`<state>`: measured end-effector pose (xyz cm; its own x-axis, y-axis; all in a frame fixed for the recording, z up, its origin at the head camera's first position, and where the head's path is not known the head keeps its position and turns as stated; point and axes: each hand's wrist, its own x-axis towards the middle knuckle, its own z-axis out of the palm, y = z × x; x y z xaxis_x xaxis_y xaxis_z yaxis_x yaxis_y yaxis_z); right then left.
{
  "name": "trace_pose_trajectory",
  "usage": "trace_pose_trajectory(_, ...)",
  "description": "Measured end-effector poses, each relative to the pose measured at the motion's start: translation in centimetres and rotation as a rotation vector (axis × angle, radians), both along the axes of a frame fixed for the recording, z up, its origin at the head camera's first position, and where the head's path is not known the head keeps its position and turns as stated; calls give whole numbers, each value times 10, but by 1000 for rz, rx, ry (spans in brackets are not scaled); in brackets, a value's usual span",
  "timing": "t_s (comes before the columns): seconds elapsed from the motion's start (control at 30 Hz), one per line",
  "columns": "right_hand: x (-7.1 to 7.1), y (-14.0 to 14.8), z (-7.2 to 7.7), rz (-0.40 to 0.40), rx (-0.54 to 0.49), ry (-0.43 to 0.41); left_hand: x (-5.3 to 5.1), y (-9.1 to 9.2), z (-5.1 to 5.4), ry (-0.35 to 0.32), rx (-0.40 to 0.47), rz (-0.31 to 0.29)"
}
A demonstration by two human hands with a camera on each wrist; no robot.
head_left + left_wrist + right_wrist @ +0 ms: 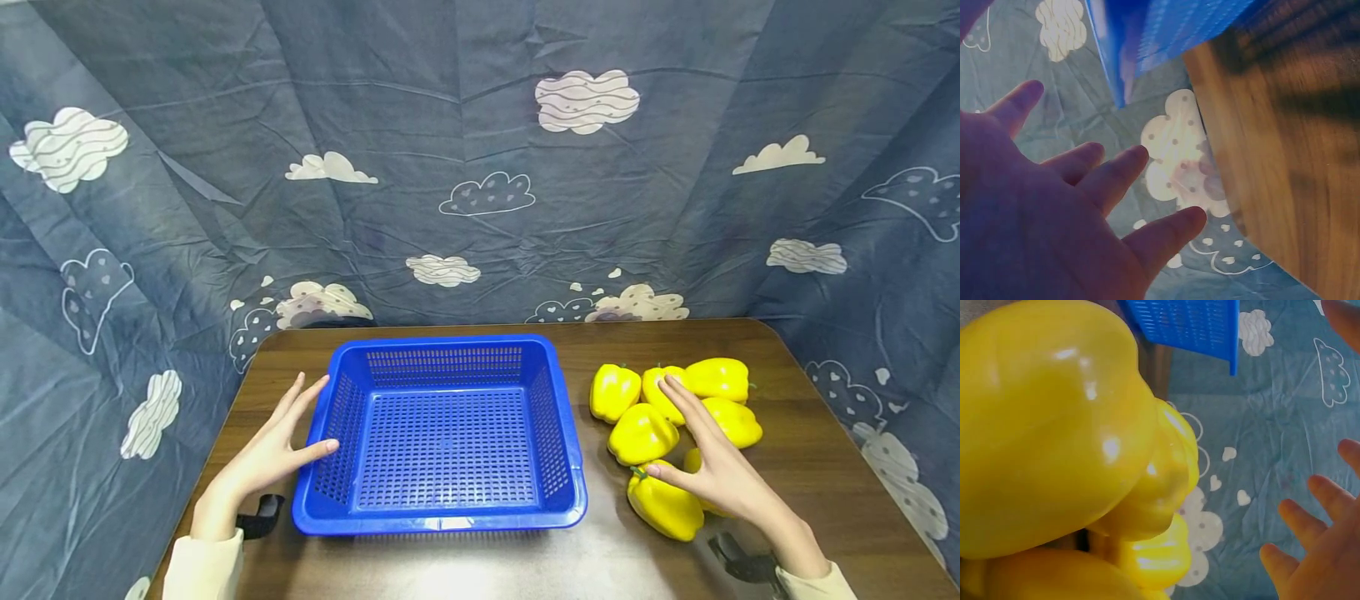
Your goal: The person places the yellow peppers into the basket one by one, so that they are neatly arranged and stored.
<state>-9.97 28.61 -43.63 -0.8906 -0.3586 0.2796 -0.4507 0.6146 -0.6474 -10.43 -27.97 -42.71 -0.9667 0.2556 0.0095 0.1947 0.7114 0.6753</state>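
Observation:
A blue plastic basket (450, 523) with slotted walls stands on the table, and nothing lies in it. Beside its left rim hovers my left hand (273, 454), fingers spread and holding nothing; the left wrist view shows the same hand (1066, 206) with the basket's wall (1166, 31) above. To the right of the basket sit several yellow bell peppers (643, 433) in a loose cluster. My right hand (720, 471) is held over them with spread fingers, partly hiding some. In the right wrist view a large pepper (1047, 425) fills the left, apart from the hand (1322, 550).
The brown wooden table (622, 567) has rounded far corners. Behind it and along both sides hangs a dark blue cloth (405, 108) with white cloud prints. Black straps (262, 515) sit at the wrists.

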Motion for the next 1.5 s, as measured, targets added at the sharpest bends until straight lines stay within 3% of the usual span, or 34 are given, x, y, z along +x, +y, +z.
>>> trace_pose_trajectory(0.3, 17, 5, -8, -49, -48, -38, -11, -5, -8, -63, 109, -37)
trace_pose_trajectory(0.53, 33, 8, -14, -51, -38, 4, -16, -7, -23, -247, 365, -99)
trace_pose_trajectory(0.77, 45, 9, -21, 19, -48, 38, -19, -5, -29, -357, 474, -88)
trace_pose_trajectory(0.97, 56, 9, -30, 0, -55, 46, -21, -4, -33, -358, 476, -83)
trace_pose_trajectory(1.2, 67, 11, -38, -43, -31, -31, -22, -5, -40, -325, 451, -83)
trace_pose_trajectory(1.5, 70, 13, -49, -15, -37, 26, -22, -2, -43, -303, 445, -65)
